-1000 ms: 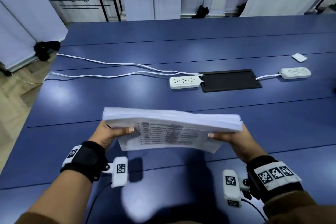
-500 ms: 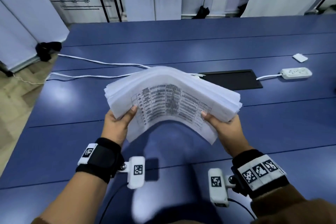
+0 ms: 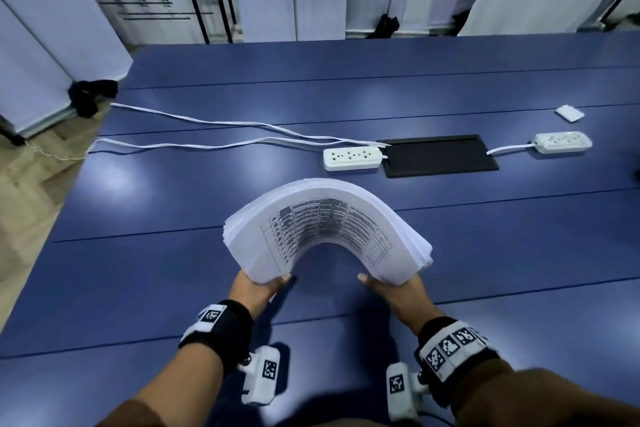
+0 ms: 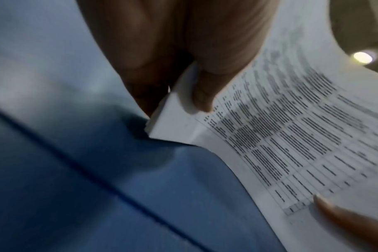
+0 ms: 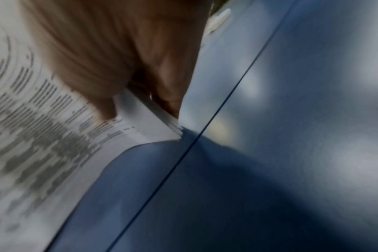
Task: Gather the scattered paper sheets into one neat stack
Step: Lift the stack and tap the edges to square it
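Observation:
A thick stack of white paper sheets [image 3: 325,229] printed with tables is bent into a high arch over the blue table [image 3: 173,270]. My left hand [image 3: 258,288] grips the stack's left end, thumb on the printed underside. My right hand [image 3: 394,291] grips its right end the same way. In the left wrist view the thumb pinches the stack's edge [image 4: 175,116] just above the table. The right wrist view shows the other edge [image 5: 147,122] pinched close to the tabletop. The fingers behind the paper are hidden.
A white power strip [image 3: 352,158] with white cables [image 3: 214,146] lies beyond the stack, next to a black rectangular panel [image 3: 440,156]. A second power strip [image 3: 561,142] and a small white block [image 3: 569,113] sit at the far right. White partitions stand behind the table.
The stack, flat and level a second ago, is now bowed into a steep arch. Both hands have drawn closer together and lower toward the near table.

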